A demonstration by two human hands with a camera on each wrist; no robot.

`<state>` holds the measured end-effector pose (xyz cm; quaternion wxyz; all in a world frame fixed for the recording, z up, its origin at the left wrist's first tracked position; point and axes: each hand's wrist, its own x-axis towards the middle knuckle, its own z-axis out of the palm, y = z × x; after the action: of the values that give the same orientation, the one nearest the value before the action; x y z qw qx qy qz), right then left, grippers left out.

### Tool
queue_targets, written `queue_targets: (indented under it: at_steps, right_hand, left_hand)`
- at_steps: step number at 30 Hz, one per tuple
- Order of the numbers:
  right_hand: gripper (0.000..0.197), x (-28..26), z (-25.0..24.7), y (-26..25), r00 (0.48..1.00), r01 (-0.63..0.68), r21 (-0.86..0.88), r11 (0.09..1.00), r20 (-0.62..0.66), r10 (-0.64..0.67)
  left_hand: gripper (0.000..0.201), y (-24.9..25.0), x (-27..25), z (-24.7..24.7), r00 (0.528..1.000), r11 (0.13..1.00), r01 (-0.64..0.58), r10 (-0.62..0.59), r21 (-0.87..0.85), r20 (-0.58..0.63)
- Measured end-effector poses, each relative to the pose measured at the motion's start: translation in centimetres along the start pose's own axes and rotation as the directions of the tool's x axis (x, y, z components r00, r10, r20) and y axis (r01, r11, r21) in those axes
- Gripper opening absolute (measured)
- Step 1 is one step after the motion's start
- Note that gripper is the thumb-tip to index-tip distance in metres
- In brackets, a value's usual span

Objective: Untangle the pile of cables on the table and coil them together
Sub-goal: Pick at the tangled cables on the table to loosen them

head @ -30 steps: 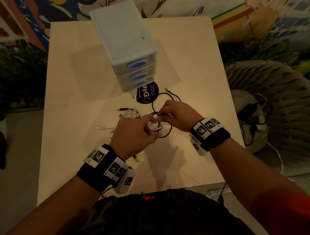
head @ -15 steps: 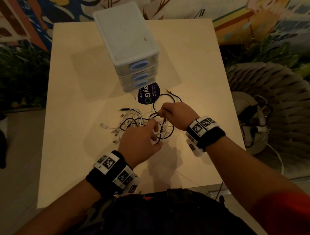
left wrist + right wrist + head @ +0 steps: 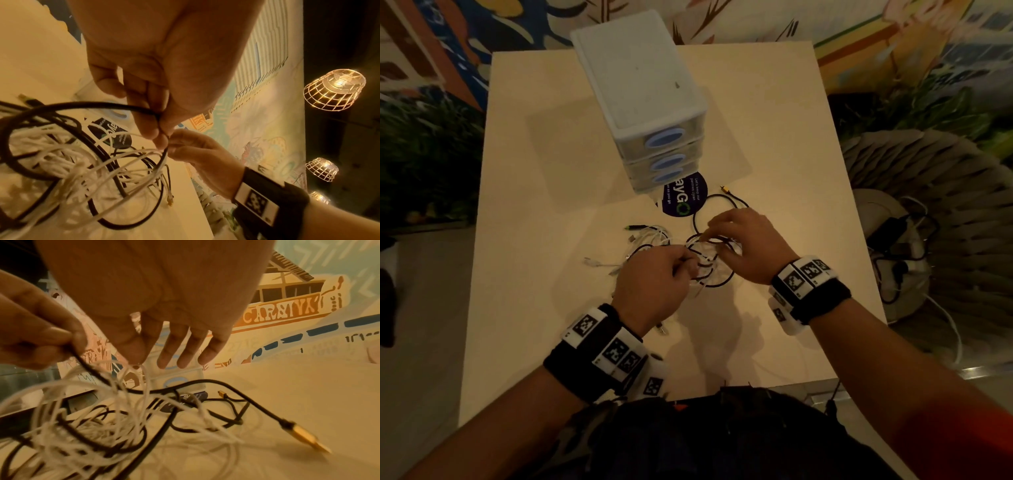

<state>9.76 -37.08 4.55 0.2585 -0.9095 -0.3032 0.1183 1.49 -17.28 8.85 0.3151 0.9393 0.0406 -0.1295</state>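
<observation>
A tangle of black and white cables (image 3: 702,263) lies on the table's near half. My left hand (image 3: 685,265) is at its left side and pinches a black cable (image 3: 82,104) between thumb and fingers (image 3: 156,129), lifting a loop of it. My right hand (image 3: 714,236) hovers over the tangle's far right; its thumb and forefinger pinch a thin white cable (image 3: 144,386), the other fingers (image 3: 185,353) hanging straight. White loops (image 3: 61,162) thread through the black ones. A gold plug (image 3: 304,434) ends one black cable on the right.
A white drawer unit (image 3: 643,96) stands at the table's (image 3: 551,171) far middle, with a dark round sticker (image 3: 683,200) in front of it. A small yellow connector (image 3: 723,188) lies beside the sticker. A ribbed seat (image 3: 945,205) and a floor power strip (image 3: 893,246) sit to the right.
Both hands stay over the tangle. My left hand has drawn slightly back towards me, uncovering more white loops on the left. My right hand has shifted little.
</observation>
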Motion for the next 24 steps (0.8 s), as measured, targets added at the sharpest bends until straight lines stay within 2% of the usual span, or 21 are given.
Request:
queue_targets:
  at_steps: [5, 11, 15, 18, 22, 24]
  right_hand:
    - [0.021, -1.0, 0.4, -0.6, 0.998, 0.059, 0.023, 0.998, -0.021, -0.059]
    - [0.02, -1.3, 0.5, 1.7, 0.987, -0.135, 0.051, 0.989, -0.084, 0.139]
    - [0.033, -1.2, -0.5, 0.8, 0.997, -0.049, 0.11, 0.993, -0.061, 0.056]
    - [0.024, -0.6, -0.3, 0.1, 1.0, 0.015, 0.079, 0.997, 0.026, -0.017]
    - [0.021, 0.0, -0.5, 0.4, 0.993, -0.094, 0.096, 0.991, 0.079, 0.086]
    - [0.021, 0.0, -0.9, 0.5, 0.986, -0.137, 0.107, 0.985, 0.109, 0.125]
  left_hand:
    - [0.016, -0.5, 0.6, -0.9, 0.995, 0.988, -0.013, -0.004, -0.157, -0.103]
    - [0.016, -0.8, 0.6, -1.6, 0.995, 0.944, -0.058, 0.026, -0.326, -0.101]
    - [0.016, -0.6, 0.5, -1.4, 0.995, 0.933, -0.08, 0.052, -0.352, -0.089]
    - [0.016, -0.5, 0.6, -1.3, 0.991, 0.917, -0.129, 0.11, -0.378, -0.071]
    - [0.019, -1.0, 0.6, -1.4, 0.985, 0.925, -0.167, 0.174, -0.341, -0.009]
    - [0.023, -1.3, 0.7, -1.4, 0.984, 0.971, -0.173, 0.176, -0.166, 0.006]
